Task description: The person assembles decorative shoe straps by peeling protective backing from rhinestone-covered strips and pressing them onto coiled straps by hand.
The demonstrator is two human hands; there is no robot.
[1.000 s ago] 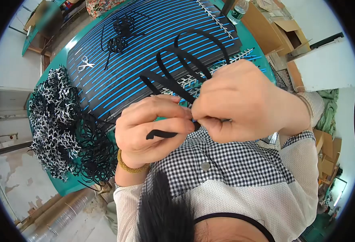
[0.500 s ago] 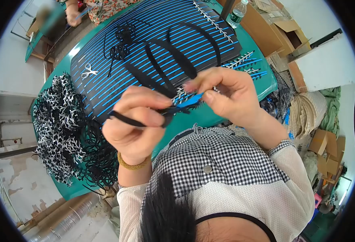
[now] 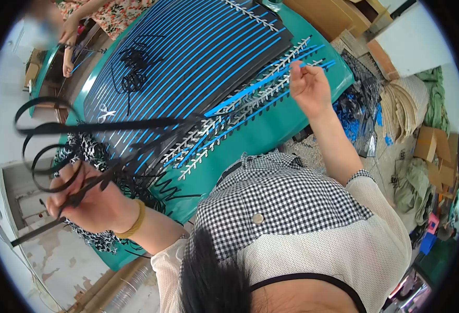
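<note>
My left hand (image 3: 91, 203), a woven bracelet on its wrist, is closed on several black strips (image 3: 130, 125) at the left of the table. Some of them loop up above the hand, and others stretch right across the sheet. Over the table's right side, my right hand (image 3: 311, 88) is raised with curled fingers. Its fingertips meet the end of a blue strip (image 3: 250, 91), which runs back down toward the black strips. Beneath lie silver leaf-patterned strips (image 3: 260, 99) and more narrow blue ones. A black sheet with blue lines (image 3: 198, 57) covers much of the table.
White-handled scissors (image 3: 106, 113) and a black tangle (image 3: 134, 65) lie on the sheet. A heap of black-and-silver strips (image 3: 91, 148) sits at the green table's (image 3: 271, 128) left end. Another person's hand (image 3: 68, 68) is at far left. Cardboard boxes (image 3: 323, 18) stand behind.
My hands, close together before, are now far apart: left hand down-left with the black strips, right hand up-right with the blue strip stretched out. The other person's arm has shifted.
</note>
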